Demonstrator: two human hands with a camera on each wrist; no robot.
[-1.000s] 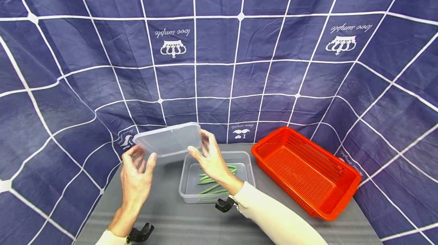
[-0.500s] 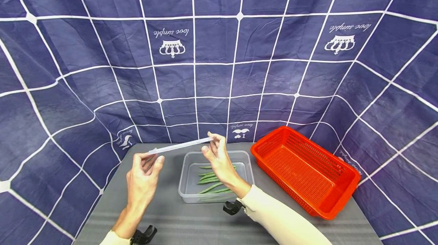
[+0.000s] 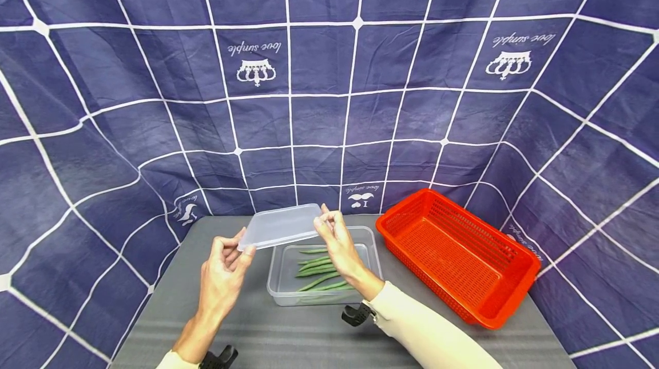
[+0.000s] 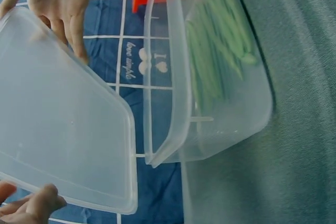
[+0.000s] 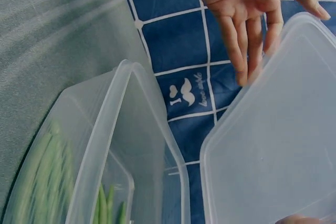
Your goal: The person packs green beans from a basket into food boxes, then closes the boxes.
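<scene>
A translucent plastic lid (image 3: 282,226) is held in the air above the back left of a clear plastic container (image 3: 280,294). My left hand (image 3: 222,266) pinches the lid's left end between thumb and fingers. At the opposite end, my right hand (image 3: 344,252) grips the edge with its thumb on top. Several green beans (image 3: 315,269) lie inside the container, partly hidden by my right hand and forearm. Both wrist views show the lid apart from the container; in the left wrist view, the beans (image 4: 215,40) appear through its wall.
To the right of the container stands a red plastic basket (image 3: 458,260) with perforated sides and nothing in it. A grey table surface (image 3: 288,337) lies beneath everything. Blue checked cloth (image 3: 319,123) hangs behind and at both sides.
Both hands have carried the lid to the right, nearer the container. It has turned through an edge-on pose, and its broad top face now shows.
</scene>
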